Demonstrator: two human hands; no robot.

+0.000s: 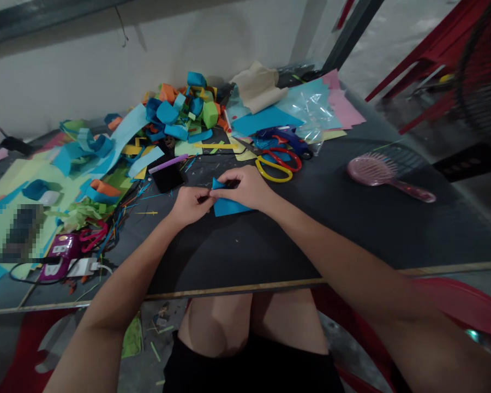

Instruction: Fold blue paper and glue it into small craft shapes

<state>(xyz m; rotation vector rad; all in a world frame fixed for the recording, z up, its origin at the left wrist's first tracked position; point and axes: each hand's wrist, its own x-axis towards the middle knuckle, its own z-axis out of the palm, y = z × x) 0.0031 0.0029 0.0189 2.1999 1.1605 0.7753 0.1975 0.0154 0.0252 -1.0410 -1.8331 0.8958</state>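
A folded piece of blue paper (pixel 228 206) lies on the dark table (pixel 352 218) in the middle of the view. My left hand (pixel 191 203) pinches its left corner with closed fingers. My right hand (pixel 245 187) presses down on its upper edge, fingers curled together over the fold. Both forearms reach in from the bottom of the view.
Scissors with yellow and red handles (pixel 276 162) lie just beyond the paper, next to a blue glue gun (pixel 288 139). A pile of folded coloured paper pieces (pixel 180 112) fills the far left. A pink hairbrush (pixel 382 174) lies to the right, a black box (pixel 166 176) to the left.
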